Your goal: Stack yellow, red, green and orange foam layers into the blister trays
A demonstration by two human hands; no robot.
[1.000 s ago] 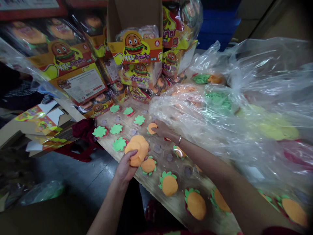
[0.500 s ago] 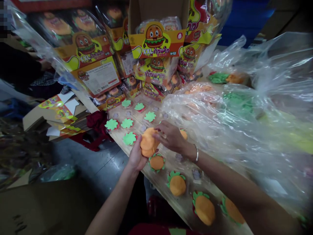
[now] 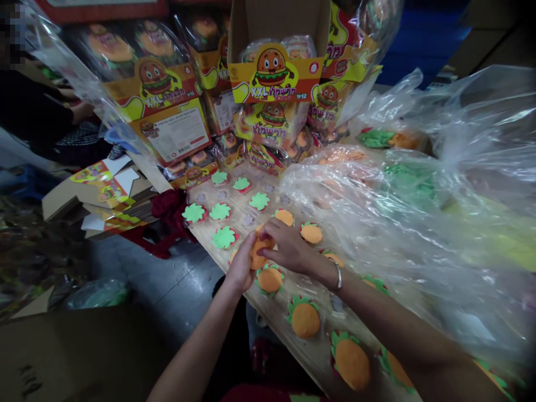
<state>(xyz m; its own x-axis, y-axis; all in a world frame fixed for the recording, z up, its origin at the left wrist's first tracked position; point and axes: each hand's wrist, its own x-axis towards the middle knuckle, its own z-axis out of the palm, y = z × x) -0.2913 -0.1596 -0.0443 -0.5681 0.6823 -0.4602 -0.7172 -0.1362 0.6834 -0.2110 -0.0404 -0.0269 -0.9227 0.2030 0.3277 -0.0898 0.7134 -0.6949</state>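
My left hand (image 3: pixel 242 266) holds a small stack of orange bun-shaped pieces (image 3: pixel 258 254) over a clear plastic tray (image 3: pixel 251 220) on a wooden board. My right hand (image 3: pixel 285 245) rests on top of the same stack, its fingers pinching the top piece. The tray's pockets nearest me hold green pieces topped with orange buns (image 3: pixel 305 319). The far-left pockets hold bare green lettuce-shaped pieces (image 3: pixel 224 237). Two more orange-topped pieces (image 3: pixel 311 233) lie just beyond my right hand.
Large clear plastic bags (image 3: pixel 419 212) of orange and green pieces fill the right side. Yellow burger-printed display boxes (image 3: pixel 272 78) and wrapped packs (image 3: pixel 159 106) stand at the back. Flat printed cartons (image 3: pixel 100 192) lie at left. Another person's dark sleeve (image 3: pixel 37 117) shows far left.
My right hand came back from a far pocket, where it left an orange piece, to the stack in my left hand. The stack looks smaller and both hands sit lower over the tray.
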